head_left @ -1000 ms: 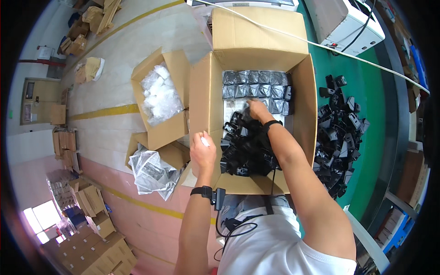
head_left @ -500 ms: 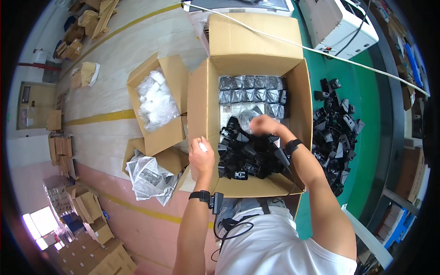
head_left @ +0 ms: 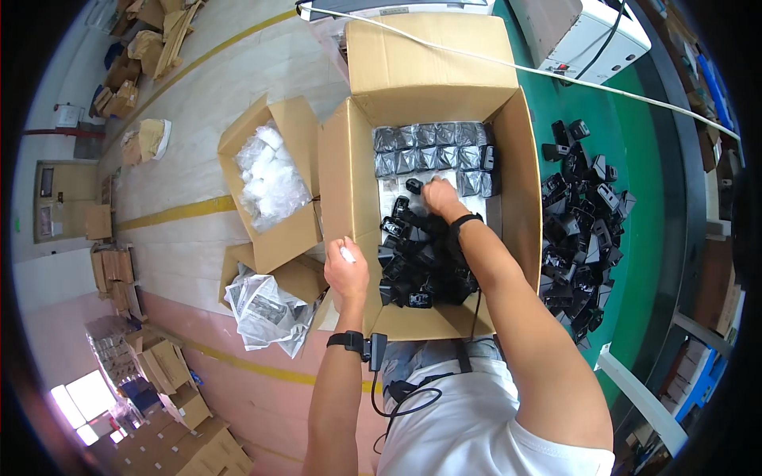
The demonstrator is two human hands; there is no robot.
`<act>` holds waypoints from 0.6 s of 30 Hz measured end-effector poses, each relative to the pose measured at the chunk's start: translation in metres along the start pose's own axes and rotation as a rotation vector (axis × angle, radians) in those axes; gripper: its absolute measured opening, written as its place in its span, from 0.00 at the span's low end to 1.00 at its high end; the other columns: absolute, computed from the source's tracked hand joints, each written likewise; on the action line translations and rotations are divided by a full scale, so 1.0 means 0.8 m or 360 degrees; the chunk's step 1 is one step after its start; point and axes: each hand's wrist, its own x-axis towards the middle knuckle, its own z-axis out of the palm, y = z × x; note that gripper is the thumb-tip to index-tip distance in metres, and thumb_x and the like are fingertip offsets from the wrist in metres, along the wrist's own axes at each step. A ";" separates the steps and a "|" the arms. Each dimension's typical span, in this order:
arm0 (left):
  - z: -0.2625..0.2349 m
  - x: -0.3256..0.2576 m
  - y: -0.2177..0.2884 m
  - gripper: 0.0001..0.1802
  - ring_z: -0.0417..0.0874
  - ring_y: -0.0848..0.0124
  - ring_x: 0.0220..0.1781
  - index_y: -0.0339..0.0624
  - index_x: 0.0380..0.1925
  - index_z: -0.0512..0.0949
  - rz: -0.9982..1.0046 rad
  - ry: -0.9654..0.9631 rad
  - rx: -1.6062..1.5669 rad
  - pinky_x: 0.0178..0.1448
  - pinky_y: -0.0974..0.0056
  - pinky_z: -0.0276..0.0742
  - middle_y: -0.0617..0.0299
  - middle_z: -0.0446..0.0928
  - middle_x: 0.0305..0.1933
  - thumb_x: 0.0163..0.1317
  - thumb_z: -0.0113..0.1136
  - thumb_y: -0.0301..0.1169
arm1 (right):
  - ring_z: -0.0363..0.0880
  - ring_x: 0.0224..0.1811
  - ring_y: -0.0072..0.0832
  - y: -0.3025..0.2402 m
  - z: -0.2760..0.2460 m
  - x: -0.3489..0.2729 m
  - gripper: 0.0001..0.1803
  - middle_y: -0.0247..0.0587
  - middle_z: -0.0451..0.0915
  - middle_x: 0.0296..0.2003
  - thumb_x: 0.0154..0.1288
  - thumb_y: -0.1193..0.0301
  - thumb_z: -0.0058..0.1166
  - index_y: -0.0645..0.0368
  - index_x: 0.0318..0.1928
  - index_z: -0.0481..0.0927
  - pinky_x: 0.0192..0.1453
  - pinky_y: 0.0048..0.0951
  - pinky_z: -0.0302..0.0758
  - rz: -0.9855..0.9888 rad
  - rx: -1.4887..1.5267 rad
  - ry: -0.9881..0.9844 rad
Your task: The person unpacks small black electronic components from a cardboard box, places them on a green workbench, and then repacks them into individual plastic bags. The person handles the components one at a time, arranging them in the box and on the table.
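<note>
Reaching down into a large open cardboard box (head_left: 432, 71), the right hand (head_left: 439, 198) is seen with its fingers curled together among loose black parts (head_left: 421, 262) piled in the near half of the box; whether one of them is actually gripped cannot be told, as the fingers are turned away. Along the far wall of the box, neat rows of grey-wrapped packs (head_left: 432, 147) are laid side by side, just beyond the right hand. The left hand (head_left: 347, 274) is rested on the near left wall of the box, closed around a small white object (head_left: 347, 255) whose kind cannot be made out. A black band with a small device is worn on the left wrist, and a dark band on the right wrist. To the left, a smaller open carton (head_left: 274, 238) filled with clear plastic bags (head_left: 270, 178) is placed on the floor, with a bundle of printed sheets in plastic (head_left: 266, 309) lying beside it. To the right of the box, a heap of further black parts (head_left: 583, 230) is spread over the green floor.
</note>
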 end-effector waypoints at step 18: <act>-0.005 0.001 0.011 0.10 0.80 0.47 0.34 0.38 0.31 0.74 -0.0043 -0.0048 -0.0010 0.36 0.48 0.73 0.49 0.79 0.30 0.62 0.56 0.35 | 0.80 0.29 0.23 0.040 -0.057 -0.140 0.04 0.37 0.83 0.28 0.55 0.80 0.57 0.63 0.32 0.83 0.37 0.26 0.77 0.0681 0.2491 0.0053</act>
